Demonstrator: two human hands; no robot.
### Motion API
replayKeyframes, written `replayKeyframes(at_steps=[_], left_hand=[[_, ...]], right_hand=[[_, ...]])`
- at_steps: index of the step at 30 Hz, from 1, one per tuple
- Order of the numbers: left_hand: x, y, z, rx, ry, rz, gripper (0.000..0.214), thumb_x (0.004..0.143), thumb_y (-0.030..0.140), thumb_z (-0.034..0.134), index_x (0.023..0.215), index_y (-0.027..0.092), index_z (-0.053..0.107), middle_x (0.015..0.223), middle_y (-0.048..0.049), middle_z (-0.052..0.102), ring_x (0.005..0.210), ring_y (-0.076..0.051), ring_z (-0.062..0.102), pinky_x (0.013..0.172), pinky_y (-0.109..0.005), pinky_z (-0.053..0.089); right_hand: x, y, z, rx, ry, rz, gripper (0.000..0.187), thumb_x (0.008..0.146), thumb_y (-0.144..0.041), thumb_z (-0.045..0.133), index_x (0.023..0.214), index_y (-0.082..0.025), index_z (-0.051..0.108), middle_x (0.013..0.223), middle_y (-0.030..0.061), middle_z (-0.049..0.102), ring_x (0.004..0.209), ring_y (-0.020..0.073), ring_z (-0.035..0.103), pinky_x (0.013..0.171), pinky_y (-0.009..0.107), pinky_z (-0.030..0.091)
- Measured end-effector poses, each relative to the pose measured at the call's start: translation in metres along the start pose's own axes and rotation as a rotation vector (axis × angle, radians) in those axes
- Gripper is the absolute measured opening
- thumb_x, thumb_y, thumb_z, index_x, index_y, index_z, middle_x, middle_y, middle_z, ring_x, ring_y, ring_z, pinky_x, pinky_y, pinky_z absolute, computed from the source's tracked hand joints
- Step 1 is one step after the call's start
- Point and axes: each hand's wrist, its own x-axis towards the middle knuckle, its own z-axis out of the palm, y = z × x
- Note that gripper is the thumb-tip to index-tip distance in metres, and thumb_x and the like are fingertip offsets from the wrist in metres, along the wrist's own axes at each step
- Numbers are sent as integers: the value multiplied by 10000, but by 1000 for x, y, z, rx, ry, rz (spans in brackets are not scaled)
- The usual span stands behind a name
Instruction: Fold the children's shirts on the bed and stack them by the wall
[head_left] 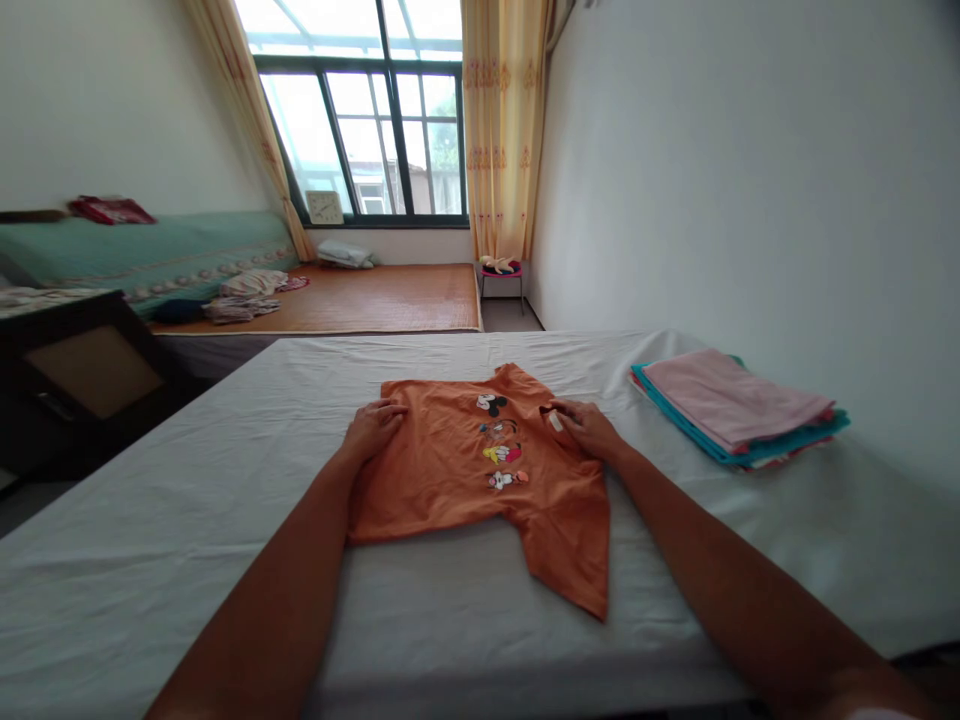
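Observation:
An orange T-shirt [457,470] with a cartoon print lies spread on a bed with a white sheet [225,480]. My left hand [371,428] rests on the shirt's left edge, its fingers curled and pinching the cloth. My right hand [589,428] grips the cloth at the shirt's right side near the collar, with the fingers closed round a fold. One sleeve hangs toward the near edge at the lower right.
A stack of folded cloths [739,408], pink on top of teal, lies on the bed at the right by the wall. Behind are a second bed with a woven mat [375,295], loose clothes [240,295], a small stool [501,270], a window and curtains. A dark table [82,370] stands at the left.

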Motion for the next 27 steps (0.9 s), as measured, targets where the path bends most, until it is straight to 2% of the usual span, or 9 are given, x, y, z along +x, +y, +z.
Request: replayKeyframes(at_steps=[3,7,12,15,19,23,25,27], left_hand=[[0,-3,7,157,-21,-29,366,861,381,460,1116,306,710,1296,-32,596,1177,-238,546,1040,-388,399],[-2,-2,8,204,-10,-29,349,884,381,453,1128,343,699,1304,-2,593,1187,-230,536,1031,-374,409],[-5,1,7,187,10,-54,351,895,390,449,1140,338,695,1322,-5,585,1213,-249,518,1013,-380,426],[1,2,3,137,-29,-40,345,876,361,482,1132,295,704,1314,-28,596,1221,-247,520,1046,-374,395],[18,-3,-4,26,-111,-9,355,867,281,477,1148,246,692,1203,-50,669,1170,-216,568,1047,-345,391],[22,-12,-6,15,-89,-5,361,873,252,457,1152,233,685,1179,-55,678,1148,-203,577,1030,-332,409],[16,-18,-3,16,-47,29,358,878,240,442,1126,216,698,1213,-61,657,1162,-197,563,1051,-330,390],[10,-23,0,0,13,50,374,898,248,405,1128,196,695,1224,-69,646,1162,-191,559,1053,-322,390]], right_hand=[[2,3,0,-88,-28,-64,271,883,-288,477,984,-228,721,1109,69,703,1065,218,620,980,382,429],[3,19,-2,-117,-6,11,278,874,-265,467,940,-204,731,1027,78,722,995,212,641,947,365,451],[7,30,3,-118,119,137,296,814,-207,472,985,-188,713,1108,90,693,1081,215,608,985,364,435],[25,25,4,-69,109,212,298,821,-217,467,1011,-195,696,1096,81,696,1055,209,620,934,346,471],[65,15,10,-137,-41,287,326,864,-313,491,1097,-163,661,1081,105,699,962,212,655,840,311,498],[95,12,27,-330,-56,348,414,824,-382,576,1155,-140,637,1150,161,671,1035,269,636,853,348,483],[102,13,36,-371,-40,375,442,791,-408,616,1144,-143,642,1106,171,684,997,282,646,818,358,488],[107,12,41,-375,-46,385,391,767,-414,640,1064,-161,675,1024,149,708,926,269,661,769,338,492]])
